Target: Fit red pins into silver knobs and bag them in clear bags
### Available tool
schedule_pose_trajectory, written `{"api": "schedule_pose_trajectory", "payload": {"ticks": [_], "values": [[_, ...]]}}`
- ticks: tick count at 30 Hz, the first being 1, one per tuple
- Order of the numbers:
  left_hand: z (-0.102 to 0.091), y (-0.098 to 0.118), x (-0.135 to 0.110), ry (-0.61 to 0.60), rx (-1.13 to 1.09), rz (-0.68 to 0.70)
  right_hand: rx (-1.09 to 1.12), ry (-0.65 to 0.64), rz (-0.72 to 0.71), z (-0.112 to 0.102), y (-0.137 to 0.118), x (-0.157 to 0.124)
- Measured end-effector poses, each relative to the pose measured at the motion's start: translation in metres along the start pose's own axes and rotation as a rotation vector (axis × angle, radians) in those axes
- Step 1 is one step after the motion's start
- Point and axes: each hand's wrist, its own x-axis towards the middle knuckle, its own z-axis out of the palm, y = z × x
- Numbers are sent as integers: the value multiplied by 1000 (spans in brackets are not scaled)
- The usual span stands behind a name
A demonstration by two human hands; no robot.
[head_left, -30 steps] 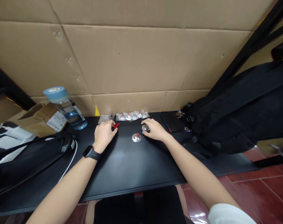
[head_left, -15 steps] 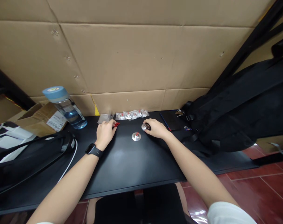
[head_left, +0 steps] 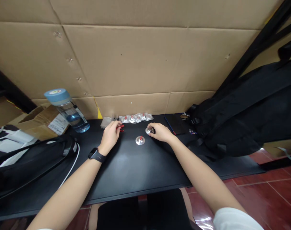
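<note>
My left hand [head_left: 110,135], with a black watch at the wrist, is closed in a pinch on a red cord loop [head_left: 121,130]. Red strands stick out to the right of its fingertips. My right hand [head_left: 160,131] grips a small shiny metal finger cymbal [head_left: 147,130] by its right side, and the fingers cover part of it. Between the hands, a little nearer to me, a second finger cymbal [head_left: 137,141] lies dome up on the black table, with a red loop at its centre.
Behind my hands lie several bagged cymbals [head_left: 138,118] and clear plastic bags [head_left: 106,122]. At left stand a water bottle [head_left: 74,118] and a cardboard box [head_left: 43,123]. A dark tablet-like pad [head_left: 176,124], keys [head_left: 184,116] and a black backpack [head_left: 251,105] are at right.
My left hand has shifted slightly to the right and away from me, and the red strands have spread apart. My right hand and its cymbal have barely moved.
</note>
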Motion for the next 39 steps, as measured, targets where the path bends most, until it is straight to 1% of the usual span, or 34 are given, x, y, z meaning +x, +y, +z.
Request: {"api": "schedule_pose_trajectory", "payload": {"ticks": [3, 10, 15, 21, 25, 28, 31, 35, 39], "values": [[3, 3, -1, 2, -38, 25, -8, -8, -1, 0, 0, 0], [0, 11, -3, 1, 35, 45, 7, 35, -2, 0, 0, 0], [-4, 20, -3, 54, 69, 93, 79, 78, -36, 1, -1, 1], [-7, 32, -4, 104, -34, 74, 316, 159, -119, 8, -11, 4], [-9, 42, -6, 187, -108, 80, 513, 210, -113, 16, -20, 5], [-9, 50, -8, 208, -162, 71, 647, 224, -114, 21, -29, 5], [-8, 55, -9, 173, -227, 38, 797, 228, -146, 25, -38, 3], [-4, 60, -11, 96, -294, -25, 1022, 190, -172, 32, -51, 1], [0, 65, -14, 72, -319, -72, 1140, 191, -158, 40, -60, -2]]}}
